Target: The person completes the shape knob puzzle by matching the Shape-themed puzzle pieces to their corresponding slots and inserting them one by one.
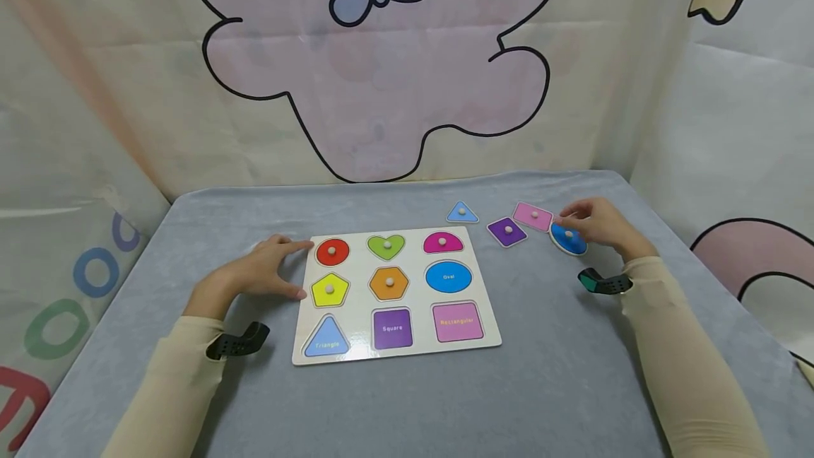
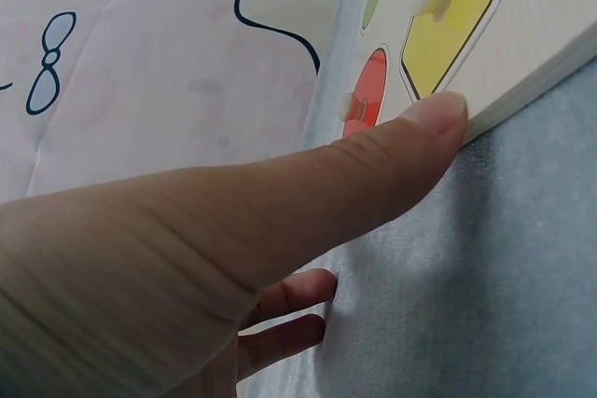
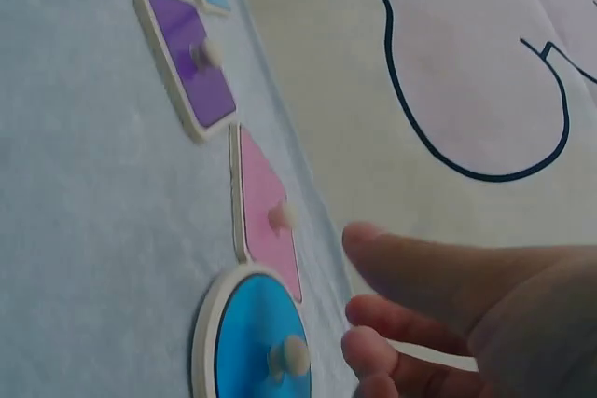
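A white shape-puzzle board (image 1: 356, 260) lies on the table. My left hand (image 1: 257, 271) is at its left side, thumb and index finger touching the edge; the left wrist view shows the thumb (image 2: 410, 142) against the edge. My right hand (image 1: 600, 225) hovers at the blue oval piece (image 1: 569, 245). In the right wrist view its thumb and fingers are slightly bent beside the oval's knob (image 3: 296, 356), with nothing held. Touching the oval is a pink rectangle piece (image 1: 524, 213); a purple square piece (image 1: 505, 237) and a blue triangle piece (image 1: 461, 216) lie further left.
Knobbed pieces sit in the board's upper slots: a red oval (image 1: 326, 253), green heart (image 1: 379, 247), magenta half-circle (image 1: 434, 243), yellow pentagon (image 1: 324, 296) and orange hexagon (image 1: 381, 290). The slots marked Oval, Triangle, Square and Rectangular show printed colours. A grey-blue cloth (image 1: 407, 401) covers the table.
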`<act>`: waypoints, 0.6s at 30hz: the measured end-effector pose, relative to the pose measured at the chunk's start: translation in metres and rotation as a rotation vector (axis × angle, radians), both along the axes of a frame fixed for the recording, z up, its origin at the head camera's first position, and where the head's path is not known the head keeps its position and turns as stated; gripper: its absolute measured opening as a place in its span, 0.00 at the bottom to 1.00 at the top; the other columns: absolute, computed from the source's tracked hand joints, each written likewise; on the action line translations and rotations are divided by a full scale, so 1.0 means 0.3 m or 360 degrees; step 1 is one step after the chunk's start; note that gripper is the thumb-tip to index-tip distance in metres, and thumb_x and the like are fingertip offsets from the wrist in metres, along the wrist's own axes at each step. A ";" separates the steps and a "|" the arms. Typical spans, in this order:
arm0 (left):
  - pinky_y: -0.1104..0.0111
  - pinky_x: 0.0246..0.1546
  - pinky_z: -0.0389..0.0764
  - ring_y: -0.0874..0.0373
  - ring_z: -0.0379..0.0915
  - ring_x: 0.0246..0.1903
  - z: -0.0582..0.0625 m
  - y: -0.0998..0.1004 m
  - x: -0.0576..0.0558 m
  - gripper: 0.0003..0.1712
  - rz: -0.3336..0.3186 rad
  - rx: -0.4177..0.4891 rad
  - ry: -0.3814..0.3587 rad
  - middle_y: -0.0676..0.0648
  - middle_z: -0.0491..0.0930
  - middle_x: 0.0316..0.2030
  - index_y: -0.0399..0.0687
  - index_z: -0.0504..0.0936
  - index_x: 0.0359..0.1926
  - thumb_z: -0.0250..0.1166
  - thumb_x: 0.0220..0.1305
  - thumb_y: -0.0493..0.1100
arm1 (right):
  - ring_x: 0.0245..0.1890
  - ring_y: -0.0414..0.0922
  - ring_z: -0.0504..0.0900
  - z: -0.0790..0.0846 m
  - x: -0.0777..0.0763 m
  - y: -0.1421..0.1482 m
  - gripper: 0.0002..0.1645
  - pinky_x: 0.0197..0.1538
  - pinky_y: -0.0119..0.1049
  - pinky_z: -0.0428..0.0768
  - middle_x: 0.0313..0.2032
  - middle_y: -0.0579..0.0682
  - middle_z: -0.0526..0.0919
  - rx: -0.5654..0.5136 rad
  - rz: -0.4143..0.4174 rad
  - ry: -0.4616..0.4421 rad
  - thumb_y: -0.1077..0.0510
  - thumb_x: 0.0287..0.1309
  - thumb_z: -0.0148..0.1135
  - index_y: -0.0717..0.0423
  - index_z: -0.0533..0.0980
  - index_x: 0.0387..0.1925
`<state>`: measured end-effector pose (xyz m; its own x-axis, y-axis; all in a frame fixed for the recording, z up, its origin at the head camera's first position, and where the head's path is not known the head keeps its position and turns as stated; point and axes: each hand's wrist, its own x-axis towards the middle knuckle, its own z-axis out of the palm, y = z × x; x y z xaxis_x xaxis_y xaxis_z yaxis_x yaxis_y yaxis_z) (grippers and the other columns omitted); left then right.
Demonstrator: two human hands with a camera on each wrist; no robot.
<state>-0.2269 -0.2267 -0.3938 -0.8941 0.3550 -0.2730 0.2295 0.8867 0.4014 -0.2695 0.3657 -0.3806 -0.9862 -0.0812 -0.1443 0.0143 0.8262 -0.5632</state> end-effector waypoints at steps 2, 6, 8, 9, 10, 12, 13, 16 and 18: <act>0.34 0.64 0.69 0.32 0.57 0.67 0.002 0.002 -0.001 0.58 0.0000 -0.0001 0.0000 0.29 0.59 0.70 0.53 0.61 0.77 0.79 0.49 0.59 | 0.37 0.50 0.78 -0.004 -0.001 0.015 0.29 0.36 0.33 0.81 0.45 0.65 0.79 0.0047 -0.0038 -0.0009 0.47 0.69 0.63 0.70 0.76 0.54; 0.34 0.63 0.69 0.32 0.57 0.66 0.006 0.001 -0.002 0.58 -0.0006 -0.0003 0.0012 0.29 0.59 0.70 0.52 0.61 0.77 0.80 0.49 0.59 | 0.34 0.48 0.75 -0.006 -0.004 0.031 0.23 0.34 0.35 0.76 0.34 0.57 0.79 0.0096 -0.0080 -0.0040 0.51 0.67 0.63 0.70 0.78 0.46; 0.34 0.63 0.69 0.32 0.57 0.66 0.007 0.000 -0.002 0.59 -0.0003 -0.0003 0.0012 0.29 0.60 0.70 0.52 0.62 0.77 0.80 0.48 0.60 | 0.33 0.48 0.74 -0.006 -0.004 0.035 0.21 0.34 0.35 0.75 0.31 0.54 0.78 0.0111 -0.0084 -0.0067 0.51 0.66 0.65 0.69 0.79 0.43; 0.34 0.63 0.69 0.32 0.58 0.66 0.007 0.000 -0.002 0.59 -0.0003 -0.0004 0.0012 0.29 0.60 0.70 0.52 0.62 0.77 0.80 0.48 0.60 | 0.33 0.47 0.74 -0.005 -0.003 0.035 0.21 0.33 0.35 0.75 0.30 0.53 0.78 0.0114 -0.0084 -0.0080 0.51 0.66 0.65 0.69 0.79 0.42; 0.34 0.63 0.69 0.32 0.57 0.67 0.006 0.000 -0.003 0.58 0.0000 -0.0004 0.0009 0.29 0.60 0.70 0.53 0.62 0.77 0.80 0.48 0.60 | 0.32 0.47 0.73 -0.005 -0.002 0.037 0.21 0.33 0.36 0.75 0.29 0.52 0.78 0.0116 -0.0086 -0.0095 0.51 0.65 0.66 0.68 0.79 0.41; 0.34 0.63 0.69 0.32 0.57 0.67 0.006 -0.001 -0.002 0.58 0.0001 -0.0005 0.0005 0.29 0.59 0.70 0.53 0.62 0.77 0.80 0.48 0.60 | 0.32 0.47 0.74 -0.008 -0.002 0.038 0.20 0.33 0.36 0.75 0.29 0.52 0.78 0.0120 -0.0075 -0.0112 0.51 0.64 0.67 0.68 0.79 0.40; 0.34 0.63 0.69 0.32 0.57 0.67 0.005 -0.001 -0.003 0.59 0.0000 -0.0004 0.0003 0.29 0.59 0.70 0.53 0.61 0.77 0.80 0.48 0.60 | 0.32 0.46 0.74 -0.010 -0.002 0.040 0.20 0.33 0.35 0.76 0.28 0.52 0.78 0.0120 -0.0072 -0.0120 0.51 0.64 0.68 0.68 0.79 0.39; 0.34 0.63 0.68 0.32 0.56 0.67 0.002 -0.003 -0.004 0.59 0.0005 -0.0002 -0.0001 0.29 0.58 0.70 0.53 0.61 0.77 0.80 0.48 0.60 | 0.31 0.46 0.74 -0.014 0.000 0.042 0.20 0.33 0.35 0.76 0.28 0.51 0.78 0.0121 -0.0056 -0.0126 0.51 0.63 0.68 0.67 0.79 0.38; 0.34 0.64 0.68 0.32 0.56 0.67 0.003 -0.003 -0.003 0.59 0.0007 -0.0001 -0.0004 0.29 0.58 0.71 0.53 0.61 0.77 0.80 0.48 0.60 | 0.31 0.46 0.74 -0.015 0.001 0.044 0.19 0.33 0.35 0.76 0.27 0.51 0.77 0.0115 -0.0051 -0.0137 0.52 0.64 0.68 0.67 0.79 0.38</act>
<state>-0.2278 -0.2275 -0.3930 -0.8950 0.3511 -0.2752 0.2248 0.8878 0.4016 -0.2692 0.3789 -0.3852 -0.9718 -0.0364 -0.2331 0.0870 0.8631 -0.4975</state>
